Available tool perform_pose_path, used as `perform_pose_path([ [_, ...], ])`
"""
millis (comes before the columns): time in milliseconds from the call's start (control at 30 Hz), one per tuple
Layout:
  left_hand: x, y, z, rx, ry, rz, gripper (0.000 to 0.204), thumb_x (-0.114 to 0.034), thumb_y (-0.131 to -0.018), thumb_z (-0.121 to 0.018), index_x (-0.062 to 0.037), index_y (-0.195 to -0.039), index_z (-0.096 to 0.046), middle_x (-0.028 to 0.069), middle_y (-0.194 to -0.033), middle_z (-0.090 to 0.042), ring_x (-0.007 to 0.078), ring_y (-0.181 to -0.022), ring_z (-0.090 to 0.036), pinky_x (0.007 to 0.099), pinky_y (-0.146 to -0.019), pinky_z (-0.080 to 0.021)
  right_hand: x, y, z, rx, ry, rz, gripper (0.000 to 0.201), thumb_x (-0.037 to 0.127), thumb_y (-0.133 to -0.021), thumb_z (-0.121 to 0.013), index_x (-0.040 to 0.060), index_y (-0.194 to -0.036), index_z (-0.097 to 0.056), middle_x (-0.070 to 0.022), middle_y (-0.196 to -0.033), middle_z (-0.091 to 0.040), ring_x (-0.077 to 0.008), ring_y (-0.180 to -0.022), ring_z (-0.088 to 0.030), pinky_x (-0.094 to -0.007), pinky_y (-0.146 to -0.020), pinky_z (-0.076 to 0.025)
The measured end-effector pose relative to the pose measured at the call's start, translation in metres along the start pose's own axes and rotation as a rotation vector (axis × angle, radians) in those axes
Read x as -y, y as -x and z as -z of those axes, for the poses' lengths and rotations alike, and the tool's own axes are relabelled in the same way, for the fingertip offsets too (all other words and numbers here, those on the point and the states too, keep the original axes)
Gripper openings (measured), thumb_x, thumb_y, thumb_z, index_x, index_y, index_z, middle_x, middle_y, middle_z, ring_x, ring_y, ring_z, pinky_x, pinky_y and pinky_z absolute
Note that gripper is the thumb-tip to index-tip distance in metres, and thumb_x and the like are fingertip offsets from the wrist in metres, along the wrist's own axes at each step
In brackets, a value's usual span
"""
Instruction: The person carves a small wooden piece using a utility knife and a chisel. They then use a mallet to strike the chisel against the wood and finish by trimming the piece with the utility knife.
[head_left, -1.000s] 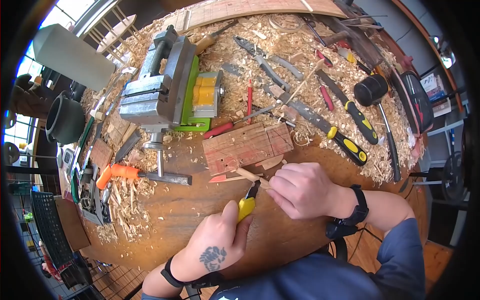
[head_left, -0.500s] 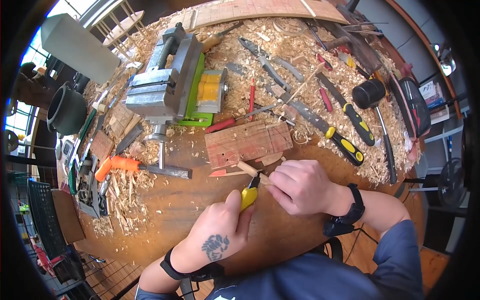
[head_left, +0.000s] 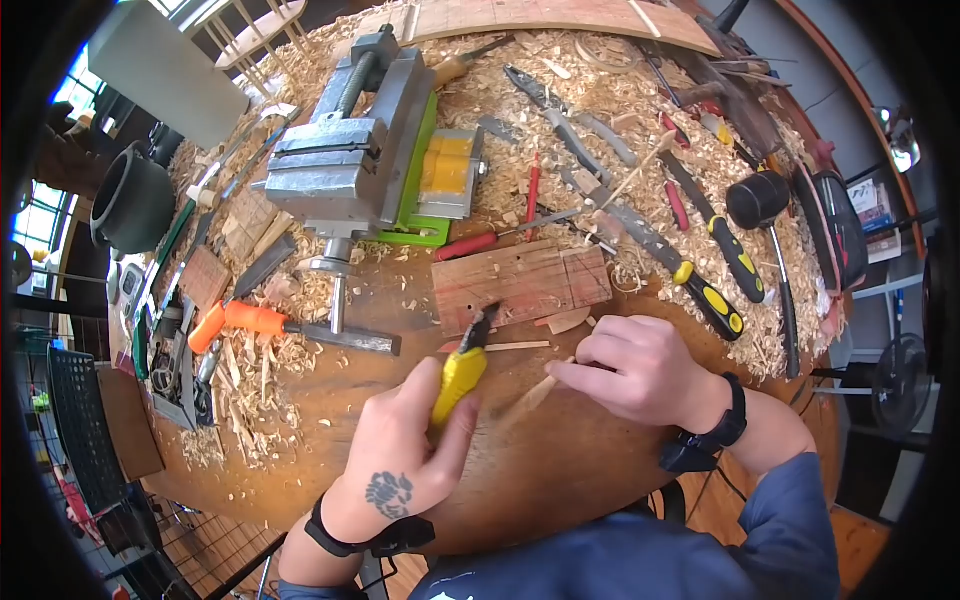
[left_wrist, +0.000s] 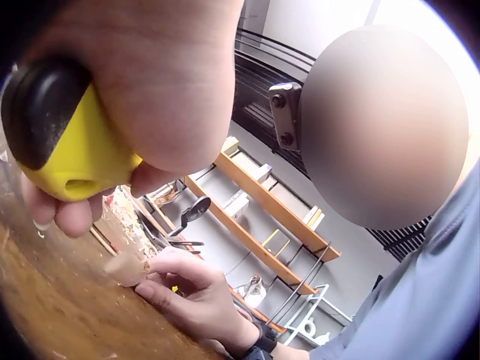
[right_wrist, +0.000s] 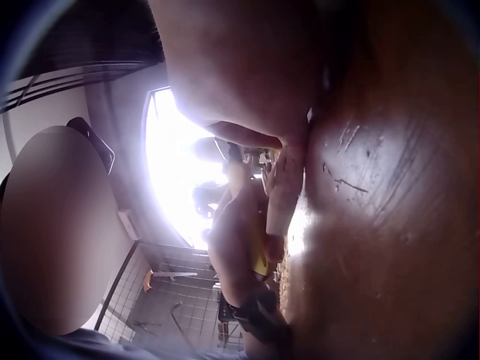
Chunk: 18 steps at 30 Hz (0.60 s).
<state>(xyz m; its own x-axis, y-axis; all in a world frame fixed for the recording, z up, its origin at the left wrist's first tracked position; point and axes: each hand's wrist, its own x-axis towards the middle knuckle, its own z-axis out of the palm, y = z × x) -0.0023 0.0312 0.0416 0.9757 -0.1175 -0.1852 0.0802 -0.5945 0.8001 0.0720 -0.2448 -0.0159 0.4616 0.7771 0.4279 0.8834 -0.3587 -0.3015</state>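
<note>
My left hand (head_left: 400, 440) grips a yellow and black utility knife (head_left: 460, 378). The knife's dark blade points away from me, over the near edge of a reddish wooden board (head_left: 585, 280). To the right, my right hand (head_left: 640, 370) pinches a small light wooden piece (head_left: 532, 400), blurred, its free end slanting toward me over the tabletop. In the left wrist view the knife's handle end (left_wrist: 97, 154) juts from the fist, and the wooden piece (left_wrist: 126, 268) shows between the other hand's fingers. Blade and wooden piece stand apart.
A thin wood strip (head_left: 515, 346) lies before the board. A metal vise (head_left: 340, 170) and an orange-handled chisel (head_left: 255, 317) are on the left. Pliers (head_left: 560, 125), yellow-and-black-handled tools (head_left: 710, 300) and a rubber mallet (head_left: 757, 202) lie among shavings.
The knife blade has come away from the wooden piece, and the left hand has moved left. The wooden piece has swung so that its free end points toward me.
</note>
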Motion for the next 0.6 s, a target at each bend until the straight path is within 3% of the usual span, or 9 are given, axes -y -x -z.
perform_pose_path([
  [100,0.0,-0.003,-0.005,-0.006,-0.05,-0.076,0.021,-0.009,-0.093,-0.074,0.0006,-0.096,-0.056,0.024,-0.081,-0.064,0.0458,-0.072,-0.068,0.0473,-0.061,-0.052,-0.004,0.001,0.003,0.019,-0.018,0.007,0.036,0.01,-0.075,-0.083,0.0154,-0.11,-0.082,0.0017,-0.079,-0.061,-0.0189,-0.069,-0.062,-0.0332,-0.056,-0.051],
  [233,0.003,-0.004,-0.01,0.144,0.129,0.036,0.022,-0.013,-0.093,-0.077,-0.0007,-0.097,-0.059,0.0237,-0.078,-0.066,0.0453,-0.072,-0.069,0.0462,-0.062,-0.053,-0.004,0.0,-0.003,0.006,-0.143,-0.059,0.041,0.006,-0.074,-0.082,0.0157,-0.114,-0.083,0.0012,-0.082,-0.064,-0.0201,-0.072,-0.064,-0.0346,-0.058,-0.052],
  [300,0.005,-0.003,-0.014,0.269,0.186,0.14,0.021,-0.006,-0.093,-0.078,0.0007,-0.107,-0.065,0.0103,-0.086,-0.076,0.0144,-0.066,-0.07,0.0334,-0.062,-0.055,-0.002,-0.002,-0.003,0.011,-0.155,-0.083,0.039,0.007,-0.077,-0.079,0.0155,-0.115,-0.082,0.0013,-0.085,-0.066,-0.02,-0.076,-0.066,-0.0346,-0.062,-0.054],
  [333,0.014,-0.002,-0.019,0.239,0.14,-0.006,0.02,-0.005,-0.095,-0.076,0.0006,-0.111,-0.065,0.0083,-0.094,-0.08,0.0107,-0.065,-0.069,0.0299,-0.057,-0.055,-0.001,-0.003,-0.003,0.015,-0.166,-0.107,0.037,0.008,-0.08,-0.077,0.0152,-0.116,-0.081,0.0014,-0.089,-0.068,-0.02,-0.08,-0.067,-0.0346,-0.065,-0.056],
  [367,0.013,-0.002,-0.019,0.241,0.14,-0.006,0.02,-0.005,-0.095,-0.076,0.0006,-0.111,-0.065,0.0083,-0.094,-0.08,0.0107,-0.065,-0.069,0.0299,-0.057,-0.055,0.0,-0.003,-0.004,0.015,-0.166,-0.11,0.037,0.008,-0.08,-0.077,0.0152,-0.116,-0.081,0.0014,-0.089,-0.068,-0.02,-0.08,-0.067,-0.0346,-0.065,-0.056],
  [433,0.005,-0.004,-0.016,0.356,0.236,0.197,0.022,-0.004,-0.099,-0.072,0.001,-0.118,-0.063,0.0091,-0.103,-0.08,0.0074,-0.071,-0.069,0.0258,-0.055,-0.055,0.002,-0.001,-0.007,-0.002,-0.207,-0.136,0.036,0.006,-0.083,-0.076,0.0127,-0.118,-0.081,0.0001,-0.093,-0.07,-0.0212,-0.083,-0.069,-0.0352,-0.068,-0.057],
  [600,0.013,-0.004,-0.016,0.356,0.434,0.233,0.033,-0.001,-0.103,-0.067,0.0033,-0.133,-0.055,0.0106,-0.111,-0.079,0.0065,-0.072,-0.068,0.0233,-0.054,-0.057,0.01,-0.002,0.002,0.037,-0.25,-0.164,0.046,0.02,-0.082,-0.082,0.0095,-0.126,-0.077,-0.0048,-0.103,-0.07,-0.0253,-0.09,-0.068,-0.0398,-0.077,-0.056],
])
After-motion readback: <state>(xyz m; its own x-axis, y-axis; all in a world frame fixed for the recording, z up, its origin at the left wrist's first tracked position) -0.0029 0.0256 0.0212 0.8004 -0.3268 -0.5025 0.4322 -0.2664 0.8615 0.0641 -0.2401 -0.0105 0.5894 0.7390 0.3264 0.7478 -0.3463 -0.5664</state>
